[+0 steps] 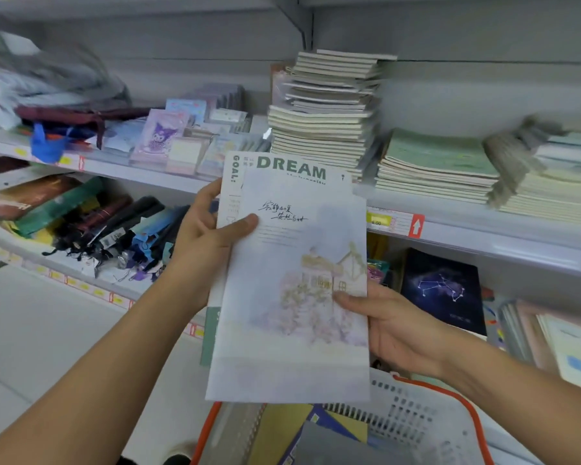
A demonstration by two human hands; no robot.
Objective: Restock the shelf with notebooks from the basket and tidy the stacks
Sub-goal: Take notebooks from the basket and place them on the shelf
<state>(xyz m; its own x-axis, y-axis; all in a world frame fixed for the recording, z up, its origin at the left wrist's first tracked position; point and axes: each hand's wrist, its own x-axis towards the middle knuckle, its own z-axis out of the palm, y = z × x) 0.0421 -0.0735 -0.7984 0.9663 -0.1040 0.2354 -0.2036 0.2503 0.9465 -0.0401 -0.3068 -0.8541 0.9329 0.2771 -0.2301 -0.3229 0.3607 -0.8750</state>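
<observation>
shop shelf [450, 226], two hands [205, 243] gripping two notebooks [292, 280]

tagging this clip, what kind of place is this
Most likely a stationery shop aisle: price tags on the shelf edges, stacks of notebooks on display, and a shopping basket below the hands.

Held in front of the shelf [450, 226]: two notebooks [292, 280], one over the other, left hand [205, 243] at the left edge, right hand [393, 327] at the right. Below them, a basket [426, 427] with more notebooks inside. Behind, on the shelf, a tall notebook stack [326, 109]; right of it, lower stacks [440, 166]. Left, cards [161, 135].
</observation>
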